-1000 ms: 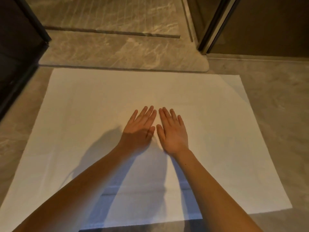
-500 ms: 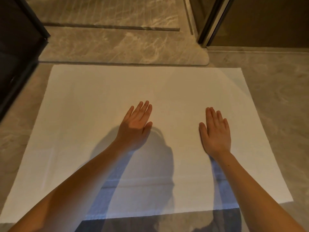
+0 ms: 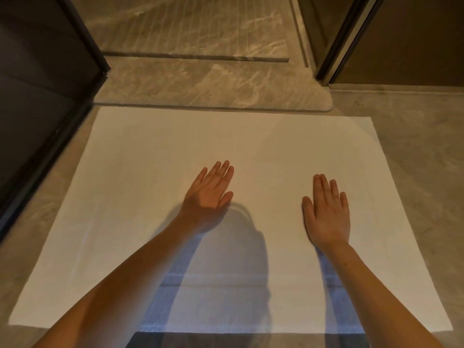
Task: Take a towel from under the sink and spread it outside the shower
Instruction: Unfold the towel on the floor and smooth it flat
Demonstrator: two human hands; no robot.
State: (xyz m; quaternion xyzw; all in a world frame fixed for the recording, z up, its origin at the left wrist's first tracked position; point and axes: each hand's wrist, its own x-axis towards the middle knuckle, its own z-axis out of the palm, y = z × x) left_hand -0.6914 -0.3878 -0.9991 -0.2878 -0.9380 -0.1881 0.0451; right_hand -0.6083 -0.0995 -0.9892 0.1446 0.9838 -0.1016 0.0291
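White towel [image 3: 155,197] is laid flat on the grey floor [image 3: 421,172], its far edge against the marble shower threshold [image 3: 200,86]. Left hand [image 3: 209,190] and right hand [image 3: 327,212] are pressed on it, fingers straight, nothing gripped.

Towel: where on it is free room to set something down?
Free: the towel's far strip along the stone sill; its left part, between left hand and dark panel; the middle, up to the right hand. Crowded: near edge, under both forearms.
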